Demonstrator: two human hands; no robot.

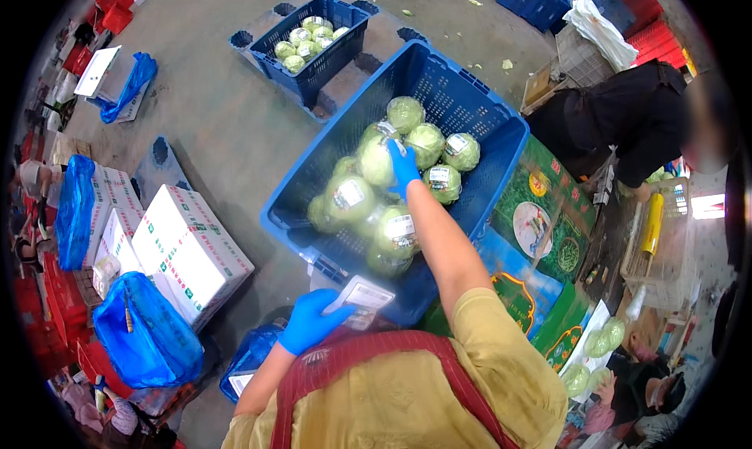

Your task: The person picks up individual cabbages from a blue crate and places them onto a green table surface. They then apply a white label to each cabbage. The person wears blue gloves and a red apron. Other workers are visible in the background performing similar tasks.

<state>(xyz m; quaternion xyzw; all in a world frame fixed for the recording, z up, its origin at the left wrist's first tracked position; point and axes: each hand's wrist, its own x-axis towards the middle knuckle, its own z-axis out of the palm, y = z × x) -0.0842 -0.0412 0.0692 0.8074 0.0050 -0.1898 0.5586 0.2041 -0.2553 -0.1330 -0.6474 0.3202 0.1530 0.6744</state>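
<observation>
Before me stands a large blue plastic crate point(505, 129) with several film-wrapped cabbages inside, many bearing white labels. My right hand point(404, 168), in a blue glove, reaches into the crate and touches a wrapped cabbage point(376, 162) on its right side; whether the fingers grip it or hold a label against it cannot be told. Near my chest, at the crate's near edge, my gloved left hand point(314, 323) holds a sheet of printed labels point(365, 296) between thumb and fingers. A labelled cabbage point(398, 230) lies close to the near end.
A smaller blue crate point(338, 73) of cabbages stands on a pallet point(376, 23) beyond. White cartons point(188, 249) and a blue-lined box point(147, 331) are at left. A person in dark clothes point(611, 108) bends at right, near a clear crate point(658, 267); another person point(637, 390) handles cabbages lower right.
</observation>
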